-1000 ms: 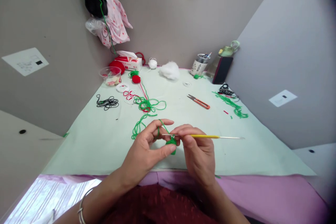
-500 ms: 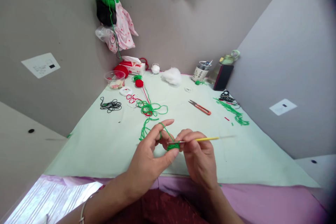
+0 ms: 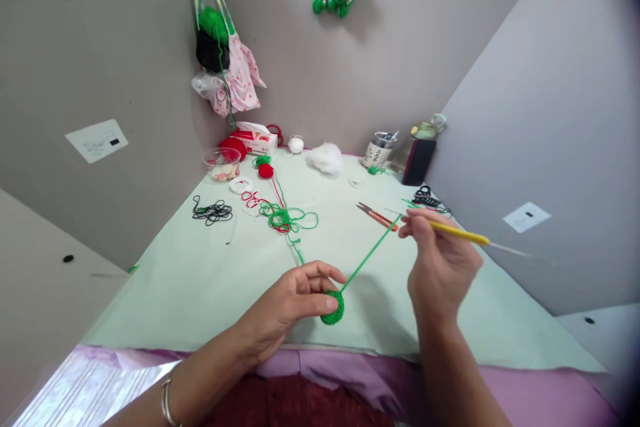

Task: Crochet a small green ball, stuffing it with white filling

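Note:
A small round green crochet piece (image 3: 333,308) is pinched between the thumb and fingers of my left hand (image 3: 295,293), low over the table's middle. From its top edge a taut green yarn strand (image 3: 373,251) runs up and right to the fingertips of my right hand (image 3: 440,260). That hand is closed round a yellow-handled crochet hook (image 3: 460,233), whose grey end points out to the right. Orange-handled snips (image 3: 379,216) lie just left of my right fingertips.
Loose green yarn (image 3: 287,217), black yarn (image 3: 212,211) and a clear bowl (image 3: 223,165) are on the left. White stuffing (image 3: 326,158), a pen holder (image 3: 379,150) and a phone (image 3: 419,162) stand along the back. Green strands lie behind my right hand.
My right hand has moved away to the right and up, drawing the green strand taut. My left hand has lowered, and the green piece now shows its round face. The view has tilted up slightly.

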The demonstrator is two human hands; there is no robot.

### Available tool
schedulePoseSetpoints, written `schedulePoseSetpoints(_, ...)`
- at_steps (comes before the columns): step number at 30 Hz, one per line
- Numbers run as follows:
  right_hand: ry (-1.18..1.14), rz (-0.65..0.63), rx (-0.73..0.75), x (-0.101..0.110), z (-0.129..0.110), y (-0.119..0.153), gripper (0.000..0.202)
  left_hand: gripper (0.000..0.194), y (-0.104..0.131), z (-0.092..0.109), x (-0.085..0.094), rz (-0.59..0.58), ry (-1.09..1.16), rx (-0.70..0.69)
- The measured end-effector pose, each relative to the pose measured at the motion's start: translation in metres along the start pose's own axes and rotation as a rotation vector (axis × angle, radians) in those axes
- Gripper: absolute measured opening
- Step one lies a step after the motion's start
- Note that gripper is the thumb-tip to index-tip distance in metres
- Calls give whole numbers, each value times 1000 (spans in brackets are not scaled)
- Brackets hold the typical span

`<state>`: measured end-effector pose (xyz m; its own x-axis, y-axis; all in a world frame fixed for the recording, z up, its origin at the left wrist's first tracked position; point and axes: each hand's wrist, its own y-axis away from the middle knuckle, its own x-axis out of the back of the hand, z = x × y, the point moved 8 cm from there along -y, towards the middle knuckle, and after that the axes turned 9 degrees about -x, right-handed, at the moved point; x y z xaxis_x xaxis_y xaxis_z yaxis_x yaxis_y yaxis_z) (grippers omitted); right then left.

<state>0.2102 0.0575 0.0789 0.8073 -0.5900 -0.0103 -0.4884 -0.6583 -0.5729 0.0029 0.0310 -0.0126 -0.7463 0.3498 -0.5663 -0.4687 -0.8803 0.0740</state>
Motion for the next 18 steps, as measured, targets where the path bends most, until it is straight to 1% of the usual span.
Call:
schedulePoseSetpoints(1, 4, -10, -27, 1, 6, -12, 15, 35, -2, 0, -1, -21, -6, 12)
schedulePoseSetpoints(3, -58, -73, -133, -1, 25, -38, 21, 33, -8, 2, -2, -58, -1, 38)
schedulePoseSetpoints(5, -184, -184, -233, -9, 44, -60, 25, 32, -20, 9, -1, -61, 21, 39)
schedulePoseSetpoints(7, -212, -315, -276, -19, 59, -77, 27, 30, -39, 26, 4, -8, 31, -26)
schedulePoseSetpoints(8, -144, -414, -277, -26, 64, -82, 29, 29, -51, 36, 8, 32, 32, -76)
schedulePoseSetpoints(9, -32, -547, -274, -36, 69, -82, 32, 30, -63, 45, 12, 70, 29, -122)
schedulePoseSetpoints(10, 30, -629, -273, -41, 73, -82, 34, 30, -74, 54, 16, 108, 25, -172)
schedulePoseSetpoints(12, 141, -771, -262, -48, 79, -76, 34, 27, -95, 67, 23, 172, 0, -260)
schedulePoseSetpoints(13, 186, -818, -252, -51, 79, -72, 33, 25, -104, 69, 25, 204, -19, -294)
schedulePoseSetpoints(15, 261, -867, -227, -54, 77, -63, 35, 18, -116, 66, 28, 259, -69, -350)
schedulePoseSetpoints(17, 283, -903, -212, -60, 72, -52, 49, 12, -123, 56, 27, 289, -136, -385)
schedulePoseSetpoints(18, 276, -949, -212, -66, 70, -44, 53, 11, -124, 50, 26, 293, -173, -394)
